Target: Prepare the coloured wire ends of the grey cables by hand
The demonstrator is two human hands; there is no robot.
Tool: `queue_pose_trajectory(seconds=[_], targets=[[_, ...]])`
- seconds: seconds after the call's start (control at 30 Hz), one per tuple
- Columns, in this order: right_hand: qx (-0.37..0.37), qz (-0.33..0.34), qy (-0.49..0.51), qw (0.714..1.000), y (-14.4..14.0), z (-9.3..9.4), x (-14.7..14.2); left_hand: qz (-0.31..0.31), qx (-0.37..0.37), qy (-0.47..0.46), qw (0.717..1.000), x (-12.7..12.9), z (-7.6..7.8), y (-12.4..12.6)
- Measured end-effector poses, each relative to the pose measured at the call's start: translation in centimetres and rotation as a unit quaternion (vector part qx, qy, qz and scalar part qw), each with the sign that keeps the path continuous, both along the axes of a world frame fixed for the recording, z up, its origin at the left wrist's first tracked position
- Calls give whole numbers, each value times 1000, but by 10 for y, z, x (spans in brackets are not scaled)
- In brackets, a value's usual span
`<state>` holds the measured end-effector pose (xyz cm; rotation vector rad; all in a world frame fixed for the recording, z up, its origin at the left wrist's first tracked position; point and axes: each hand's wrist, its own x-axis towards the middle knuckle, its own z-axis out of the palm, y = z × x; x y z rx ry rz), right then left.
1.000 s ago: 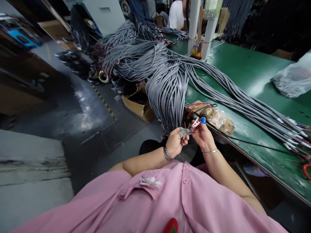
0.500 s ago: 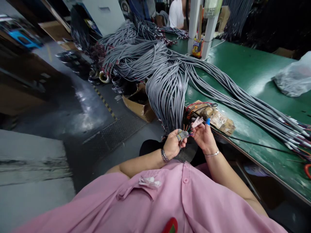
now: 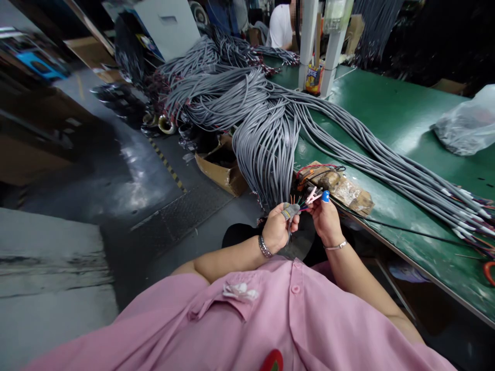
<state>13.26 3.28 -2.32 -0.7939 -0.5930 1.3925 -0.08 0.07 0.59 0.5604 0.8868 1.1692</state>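
My left hand (image 3: pixel 276 229), with a grey, yellow-striped cover on its thumb, is closed around the end of a grey cable (image 3: pixel 289 236). Thin coloured wires (image 3: pixel 296 201) fan out above that grip. Some darker wires stretch across to my right hand (image 3: pixel 328 224), whose fingers are pinched at their ends. A blue cover (image 3: pixel 325 196) with white marks sits on my right thumb. Just beside those fingertips is a pink, V-shaped clip like a clothes peg (image 3: pixel 312 196); whether the hand touches it, I cannot tell.
Bundles of grey cables (image 3: pixel 266 149) hang over the edge of the green bench (image 3: pixel 386 98) and run along it. A tape-wrapped block (image 3: pixel 351 193) lies behind my right hand. An open carton (image 3: pixel 222 172) stands below. A plastic bag (image 3: pixel 467 123) rests at right; a person (image 3: pixel 281 26) is across the bench.
My right hand has turned and its fingers have closed more, with the thumb lower and further left. The pink clip now shows its V shape. My left hand keeps its grip.
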Motion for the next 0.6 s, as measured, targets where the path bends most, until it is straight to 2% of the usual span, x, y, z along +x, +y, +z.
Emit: queue_pose_trajectory(seconds=[0.13, 0.23, 0.43, 0.53, 0.6], targets=[[-23, 61, 59, 996, 6, -3, -2, 0, -1, -2, 1000, 5, -3, 2], [-42, 64, 91, 993, 10, -2, -2, 1, -4, 1, 1000, 8, -6, 3], [-38, 53, 90, 994, 9, -2, -6, -10, -3, 26, 1000, 7, -12, 3], [-41, 79, 86, 992, 4, -2, -3, -13, 8, 32, 999, 4, -13, 1], [-56, 121, 62, 989, 0, -3, 4, -16, 19, 40, 999, 1, -14, -1]])
